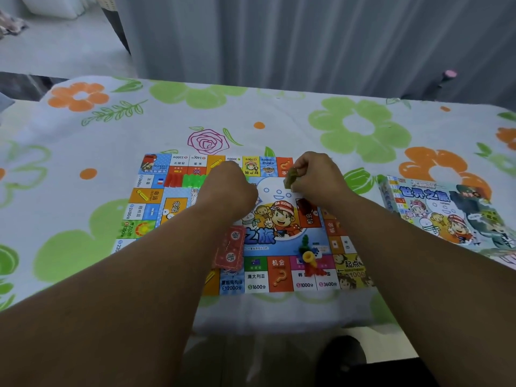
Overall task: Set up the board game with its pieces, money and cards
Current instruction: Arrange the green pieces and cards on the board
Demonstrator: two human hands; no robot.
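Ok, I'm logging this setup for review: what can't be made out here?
All in the head view:
left hand: its back faces the camera, hiding its grip.
green piece in the right hand: blurred, kind unclear.
game board: near-left corner hidden under the left forearm.
game box: cut by the right edge.

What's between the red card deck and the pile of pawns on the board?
Nothing lies there: the head view shows only bare printed board between the red card deck and the pawns.
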